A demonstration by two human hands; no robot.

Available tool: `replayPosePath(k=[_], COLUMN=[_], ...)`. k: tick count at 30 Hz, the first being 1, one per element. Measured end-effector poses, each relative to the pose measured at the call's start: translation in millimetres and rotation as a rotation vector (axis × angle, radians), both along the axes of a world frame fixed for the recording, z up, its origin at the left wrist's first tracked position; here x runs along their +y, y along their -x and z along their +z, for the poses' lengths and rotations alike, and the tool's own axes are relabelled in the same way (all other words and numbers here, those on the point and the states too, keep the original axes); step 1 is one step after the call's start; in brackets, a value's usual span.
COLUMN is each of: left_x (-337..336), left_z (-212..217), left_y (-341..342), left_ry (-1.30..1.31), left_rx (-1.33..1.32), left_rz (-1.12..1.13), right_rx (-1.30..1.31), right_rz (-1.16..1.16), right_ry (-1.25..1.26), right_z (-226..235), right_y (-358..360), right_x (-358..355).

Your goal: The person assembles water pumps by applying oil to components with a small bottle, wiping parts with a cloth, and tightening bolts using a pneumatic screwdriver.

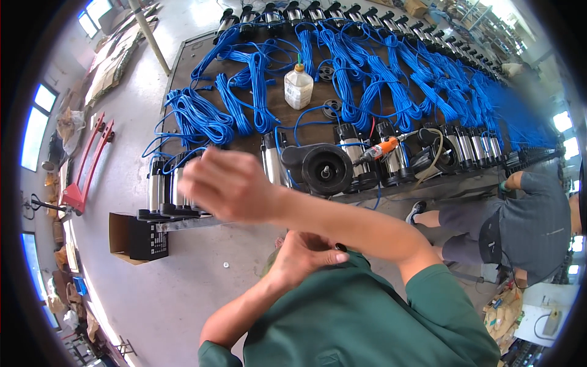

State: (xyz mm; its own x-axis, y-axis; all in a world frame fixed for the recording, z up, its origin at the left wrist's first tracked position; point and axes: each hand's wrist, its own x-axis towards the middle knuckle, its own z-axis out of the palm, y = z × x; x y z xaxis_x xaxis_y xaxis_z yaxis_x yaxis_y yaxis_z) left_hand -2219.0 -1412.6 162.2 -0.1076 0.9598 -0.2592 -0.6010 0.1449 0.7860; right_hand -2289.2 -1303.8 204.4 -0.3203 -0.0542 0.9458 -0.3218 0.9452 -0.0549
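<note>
My left hand (299, 257) is in front of my chest, its fingers curled and thumb pressed in. A small dark piece (340, 247) shows at the thumb tip; its kind is too small to make out. Across my body to the left reaches my right arm, and my right hand (226, 183) is smeared by motion above the near left table edge. Behind it stand steel-and-black pumps (157, 189). Right of that hand, a pump lies with its round black base (325, 170) facing me. An orange power screwdriver (382, 148) rests beside it.
Coiled blue cables (260, 92) cover much of the table (199, 58). A white plastic bottle (298, 87) stands among them. More pumps (293, 13) line the far edge. An open cardboard box (147, 237) is below the left corner. At right stands another person (529, 226).
</note>
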Motion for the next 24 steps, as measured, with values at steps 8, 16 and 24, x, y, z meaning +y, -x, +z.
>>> replayPosePath(k=[8, 16, 24], left_x=[-28.9, 7.3, 90.6], left_z=[26.0, 20.6, -33.3], left_y=[18.8, 16.6, -1.7], left_ry=[-0.583, -0.476, -0.025], left_rx=[0.765, 0.777, 0.626], left_rz=[0.422, 0.572, 0.654], right_rx=[0.158, 0.426, -0.039], right_rz=[-0.039, 0.053, -0.51], right_ry=[0.717, 0.872, 0.541], right_z=[63.4, 138.7, -9.3], right_y=[-22.8, -99.0, -129.3], right_x=[145.5, 312.2, 401.7])
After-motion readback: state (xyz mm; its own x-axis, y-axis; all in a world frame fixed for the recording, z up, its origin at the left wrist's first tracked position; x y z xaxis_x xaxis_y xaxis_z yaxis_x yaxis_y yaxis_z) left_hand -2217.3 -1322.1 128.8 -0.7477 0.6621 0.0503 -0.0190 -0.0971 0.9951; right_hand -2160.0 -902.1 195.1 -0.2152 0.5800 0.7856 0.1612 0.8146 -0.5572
